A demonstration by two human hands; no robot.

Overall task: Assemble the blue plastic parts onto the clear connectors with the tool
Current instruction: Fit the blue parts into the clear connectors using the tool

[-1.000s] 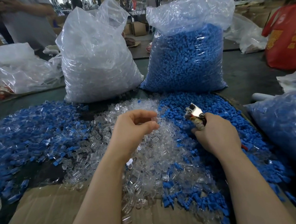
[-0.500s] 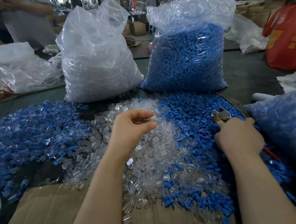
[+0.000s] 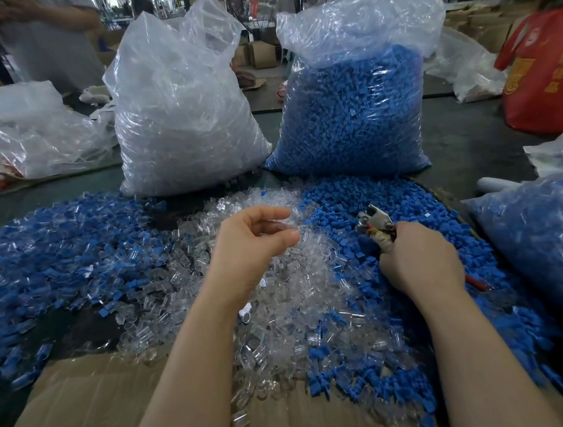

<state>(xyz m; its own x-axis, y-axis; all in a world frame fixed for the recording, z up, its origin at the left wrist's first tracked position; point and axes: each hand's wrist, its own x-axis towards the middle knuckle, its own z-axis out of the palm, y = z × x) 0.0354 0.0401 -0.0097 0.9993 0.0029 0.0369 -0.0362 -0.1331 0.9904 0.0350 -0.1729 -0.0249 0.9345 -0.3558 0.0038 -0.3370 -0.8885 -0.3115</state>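
A worker's left hand [image 3: 252,247] hovered over a heap of clear connectors [image 3: 282,302], thumb and fingers [image 3: 284,239] pinching what looked like one clear piece. The right hand [image 3: 418,258] gripped a plier-like tool [image 3: 375,223], jaws raised above loose blue parts [image 3: 385,200] on the desk [image 3: 466,147]. Two upright bags stood behind: one of clear pieces [image 3: 185,119], one of blue [image 3: 353,113].
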